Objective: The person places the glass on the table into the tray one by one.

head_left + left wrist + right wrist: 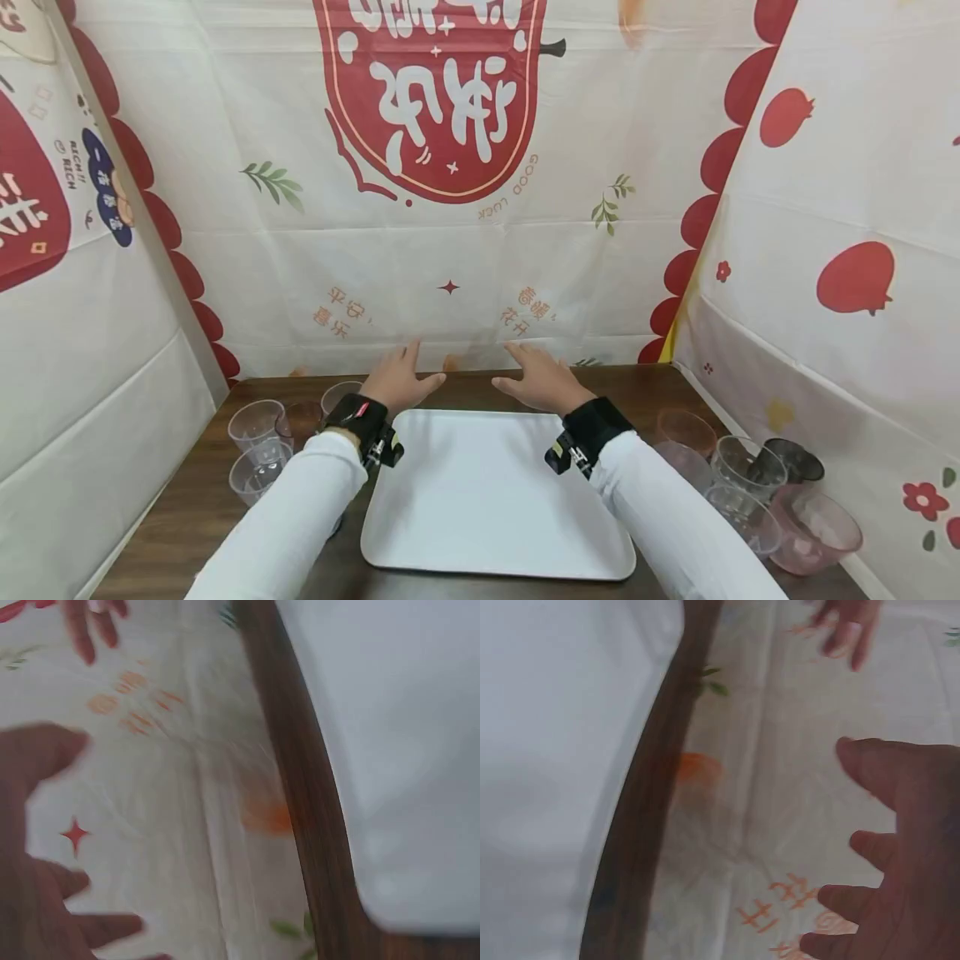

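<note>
Both hands are held out over the far end of a white tray [498,500], apart from each other and holding nothing. My left hand [397,381] has its fingers extended and its thumb pointing inward; the left wrist view shows its spread fingers [105,928] too. My right hand [543,381] mirrors it, thumb toward the middle. In the right wrist view its fingers [847,896] are spread beside the patterned cloth. Nearest the left hand stands a clear cup [341,392], partly hidden behind the wrist.
On the left are several clear cups [257,421] and a brownish one [303,423]. To the right, partly behind the sleeve, stand clear cups [750,462], a dark cup [795,458] and a pink bowl [817,529]. Printed cloth walls [450,250] enclose the wooden table [172,517].
</note>
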A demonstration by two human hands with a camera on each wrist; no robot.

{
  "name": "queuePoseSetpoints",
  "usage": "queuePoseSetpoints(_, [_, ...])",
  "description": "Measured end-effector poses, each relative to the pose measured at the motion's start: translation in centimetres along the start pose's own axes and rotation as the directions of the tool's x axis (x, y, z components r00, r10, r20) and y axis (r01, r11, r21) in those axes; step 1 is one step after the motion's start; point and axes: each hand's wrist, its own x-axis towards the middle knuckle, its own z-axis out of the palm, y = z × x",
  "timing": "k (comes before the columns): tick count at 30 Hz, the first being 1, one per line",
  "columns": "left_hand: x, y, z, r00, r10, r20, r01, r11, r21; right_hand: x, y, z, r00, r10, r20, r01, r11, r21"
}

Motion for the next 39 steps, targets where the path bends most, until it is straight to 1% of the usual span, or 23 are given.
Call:
queuePoseSetpoints(3, [-2.1,0.2,0.1,0.997,-0.064,0.043,0.068,0.992,-0.110,-1.1,-0.1,-0.3,1.000,-0.003,0.006,0.002,0.997,0.074])
queuePoseSetpoints(5, [-3.6,0.2,0.4,0.993,-0.098,0.072,0.108,0.983,-0.152,-2.1,0.0,-0.8,1.000,-0.008,0.000,0.008,0.991,0.130])
queuePoseSetpoints(7, [-5.0,0.0,0.9,0.990,-0.113,0.086,0.125,0.981,-0.145,-3.4,0.4,-1.5,1.000,-0.009,-0.012,0.011,0.983,0.184])
queuePoseSetpoints(10, [-6.6,-0.6,2.0,0.990,-0.121,0.076,0.129,0.986,-0.110,-5.8,1.5,-2.7,0.998,-0.021,-0.060,0.034,0.974,0.225])
queuePoseSetpoints(12, [-7.4,-0.9,2.8,0.993,-0.104,0.056,0.110,0.988,-0.109,-7.5,2.2,-3.5,0.995,-0.019,-0.099,0.042,0.972,0.231])
queuePoseSetpoints(14, [-8.1,-1.2,3.5,0.996,-0.084,0.042,0.089,0.987,-0.134,-9.3,2.8,-4.2,0.990,-0.008,-0.141,0.039,0.976,0.216])
queuePoseSetpoints(16, [-8.8,-1.4,4.1,0.996,-0.076,0.048,0.082,0.986,-0.145,-11.0,3.5,-4.8,0.984,0.003,-0.180,0.032,0.981,0.193])
queuePoseSetpoints(20, [-10.3,-2.0,4.9,0.994,-0.093,0.062,0.101,0.984,-0.150,-14.3,4.9,-5.3,0.972,0.045,-0.230,-0.010,0.989,0.150])
queuePoseSetpoints(22, [-11.0,-2.5,5.1,0.993,-0.100,0.058,0.108,0.982,-0.154,-15.9,5.8,-5.3,0.967,0.063,-0.246,-0.025,0.988,0.151])
queuePoseSetpoints(26, [-11.7,-3.2,5.4,0.991,-0.114,0.070,0.125,0.975,-0.183,-18.9,8.4,-4.7,0.948,0.115,-0.296,-0.073,0.986,0.149])
queuePoseSetpoints(28, [-11.8,-3.4,5.7,0.989,-0.121,0.082,0.134,0.973,-0.186,-20.2,9.8,-4.3,0.936,0.141,-0.323,-0.103,0.986,0.132])
queuePoseSetpoints(29, [-11.8,-3.5,5.9,0.987,-0.131,0.088,0.146,0.971,-0.187,-20.9,10.4,-4.2,0.933,0.160,-0.322,-0.124,0.984,0.129])
queuePoseSetpoints(31, [-11.8,-3.6,6.2,0.986,-0.141,0.089,0.156,0.968,-0.197,-22.1,11.6,-4.0,0.932,0.205,-0.300,-0.167,0.975,0.146])
queuePoseSetpoints(34, [-11.7,-3.5,6.4,0.985,-0.156,0.079,0.169,0.962,-0.212,-23.3,13.2,-3.9,0.934,0.263,-0.244,-0.223,0.958,0.180])
queuePoseSetpoints(39, [-11.5,-3.4,6.7,0.982,-0.175,0.067,0.185,0.961,-0.204,-24.4,15.3,-3.3,0.931,0.274,-0.239,-0.225,0.951,0.213])
